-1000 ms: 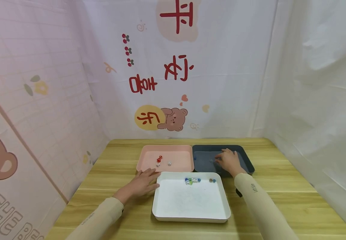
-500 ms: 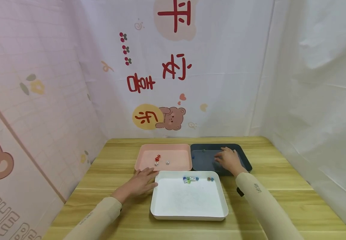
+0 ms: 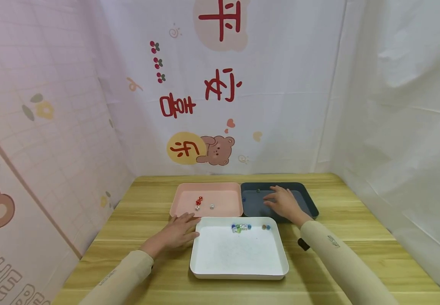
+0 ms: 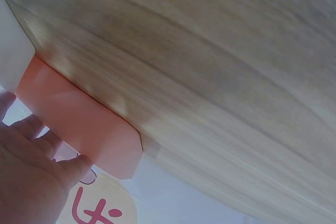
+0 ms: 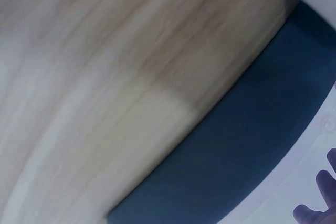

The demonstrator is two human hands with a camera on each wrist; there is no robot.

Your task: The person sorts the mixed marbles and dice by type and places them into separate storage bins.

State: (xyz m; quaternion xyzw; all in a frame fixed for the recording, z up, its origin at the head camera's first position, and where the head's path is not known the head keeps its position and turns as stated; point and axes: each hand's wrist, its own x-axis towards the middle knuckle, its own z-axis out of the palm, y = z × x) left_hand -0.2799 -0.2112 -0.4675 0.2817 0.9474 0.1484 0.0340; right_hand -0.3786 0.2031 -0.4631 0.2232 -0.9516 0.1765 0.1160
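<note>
The right hand (image 3: 284, 203) hangs over the middle of the navy tray (image 3: 253, 209), fingers spread apart and slightly bent, the fingertips pointing toward that tray's left side. Inside the tray, a small green ball (image 3: 258, 190) lies near the far edge and a small blue ball (image 3: 244, 199) close to the left edge, both just beyond the fingers.

The left hand (image 3: 175, 233) is also spread, palm down, where the near left corner of the pink tray (image 3: 224, 197) meets the far left corner of the white tray (image 3: 239, 258). The left wrist view shows its fingers at the pink rim; whether they press on it cannot be told.

The pink and navy trays stand side by side toward the far edge of the wooden table (image 3: 149, 199), with the white tray in front of them. Red dice (image 3: 199, 201) and two white dice (image 3: 212, 206) lie on the pink tray's floor. Along the white tray's far edge sits a cluster of blue, green and white pieces (image 3: 241, 228), with an orange-brown ball (image 3: 263, 227) and a blue one to its right.
</note>
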